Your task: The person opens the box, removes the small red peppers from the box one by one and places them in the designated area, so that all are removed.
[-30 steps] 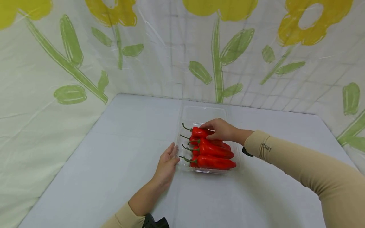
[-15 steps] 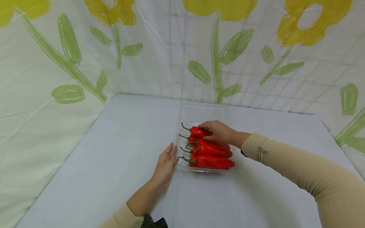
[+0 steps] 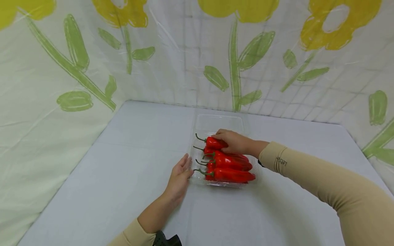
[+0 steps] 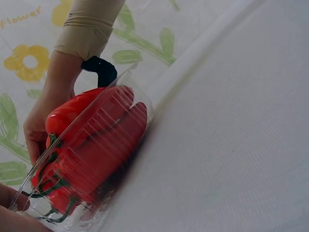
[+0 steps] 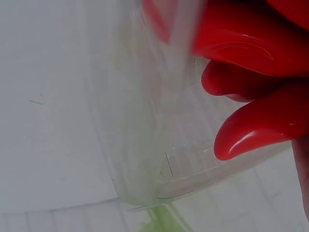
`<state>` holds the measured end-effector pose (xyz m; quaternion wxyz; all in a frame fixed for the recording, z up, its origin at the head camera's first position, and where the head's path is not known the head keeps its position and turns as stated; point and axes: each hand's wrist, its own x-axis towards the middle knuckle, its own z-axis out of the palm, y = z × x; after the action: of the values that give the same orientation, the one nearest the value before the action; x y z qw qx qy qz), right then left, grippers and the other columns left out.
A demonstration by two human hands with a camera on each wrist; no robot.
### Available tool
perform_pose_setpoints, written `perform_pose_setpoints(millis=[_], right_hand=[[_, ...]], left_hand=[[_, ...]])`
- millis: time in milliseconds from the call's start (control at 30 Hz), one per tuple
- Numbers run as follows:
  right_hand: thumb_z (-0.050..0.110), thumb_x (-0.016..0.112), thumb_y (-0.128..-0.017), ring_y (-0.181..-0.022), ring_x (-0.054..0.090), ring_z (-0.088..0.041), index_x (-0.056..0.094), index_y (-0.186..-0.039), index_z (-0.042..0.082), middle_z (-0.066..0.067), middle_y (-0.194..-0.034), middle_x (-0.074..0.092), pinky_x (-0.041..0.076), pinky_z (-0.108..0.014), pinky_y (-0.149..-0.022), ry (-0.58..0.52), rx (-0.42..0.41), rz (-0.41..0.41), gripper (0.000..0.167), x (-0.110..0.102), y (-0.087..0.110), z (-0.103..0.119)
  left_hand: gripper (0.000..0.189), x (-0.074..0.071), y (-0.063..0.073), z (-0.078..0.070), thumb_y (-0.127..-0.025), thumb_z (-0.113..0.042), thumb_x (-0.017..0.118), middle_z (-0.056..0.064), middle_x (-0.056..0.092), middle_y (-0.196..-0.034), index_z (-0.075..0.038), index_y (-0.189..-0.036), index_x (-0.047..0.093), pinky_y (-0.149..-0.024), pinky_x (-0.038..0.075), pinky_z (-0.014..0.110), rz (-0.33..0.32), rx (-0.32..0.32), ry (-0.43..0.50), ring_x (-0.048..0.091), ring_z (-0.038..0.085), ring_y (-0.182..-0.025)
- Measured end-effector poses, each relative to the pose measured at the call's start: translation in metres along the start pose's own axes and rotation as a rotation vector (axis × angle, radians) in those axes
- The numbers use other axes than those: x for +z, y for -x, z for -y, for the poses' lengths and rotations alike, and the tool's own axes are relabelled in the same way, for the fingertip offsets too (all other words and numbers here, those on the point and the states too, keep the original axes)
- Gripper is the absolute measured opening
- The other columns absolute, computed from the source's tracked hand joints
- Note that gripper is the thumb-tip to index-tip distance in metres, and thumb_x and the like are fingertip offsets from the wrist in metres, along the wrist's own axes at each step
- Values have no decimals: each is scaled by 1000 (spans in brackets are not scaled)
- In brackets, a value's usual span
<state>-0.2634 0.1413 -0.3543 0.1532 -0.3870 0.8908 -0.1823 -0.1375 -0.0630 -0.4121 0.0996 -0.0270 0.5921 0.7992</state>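
Observation:
In the head view a clear plastic clamshell container (image 3: 200, 179) lies with several long red peppers in it, green stems to the left. My right hand (image 3: 235, 141) grips the farthest red pepper (image 3: 214, 143) from above, with the thumb on the near side. My left hand (image 3: 178, 177) holds the container's left edge, thumb at the rim. Through the clear wall in the left wrist view, stacked red peppers (image 4: 96, 159) show. The right wrist view shows the tip of a red pepper (image 5: 256, 125) above the container's bottom; most of the right hand is out of that view.
The container's open lid (image 3: 220, 123) lies flat on the far side. Beneath everything is a white-covered table (image 3: 123, 191). A sheet printed with yellow flowers (image 3: 252, 51) hangs behind the table's back edge.
My right hand has moved slightly left along the far pepper. My left hand stays at the container's edge, and the near peppers have barely shifted.

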Motion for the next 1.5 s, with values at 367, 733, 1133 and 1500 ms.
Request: perform_pose_setpoints(millis=[367,733,1133,1500], right_hand=[[5,60,-88,-105,56,-24,46,-136,2,-11,-117,61,50,-39,-94,-30,-22,37,50,-13,7,2],[13,52,-94,-117,50,-29,30,-146,7,-15,-132,53,47,-44,-99,-169,63,-20,56,-17,21,-5],[23,42,-99,-103,49,-29,26,-148,9,-18,-132,50,51,-37,-84,-217,204,-194,53,-16,33,-15],[26,44,-98,-87,53,-28,24,-148,12,-21,-117,54,52,-27,-64,-234,324,-309,56,-22,46,-35]], left_hand=[[64,2,2,0,-88,12,29,26,7,-154,9,-145,2,-117,7,49,-2,-13,8,4,35,-144],[63,1,2,1,-90,11,29,25,4,-154,9,-145,-2,-117,6,48,-3,-12,20,2,33,-144],[64,3,3,-1,-91,10,28,23,2,-155,7,-146,-5,-117,7,48,6,-37,31,0,33,-144],[63,2,2,0,-92,9,29,21,3,-156,6,-146,-4,-117,8,46,-11,-52,27,1,31,-145]])
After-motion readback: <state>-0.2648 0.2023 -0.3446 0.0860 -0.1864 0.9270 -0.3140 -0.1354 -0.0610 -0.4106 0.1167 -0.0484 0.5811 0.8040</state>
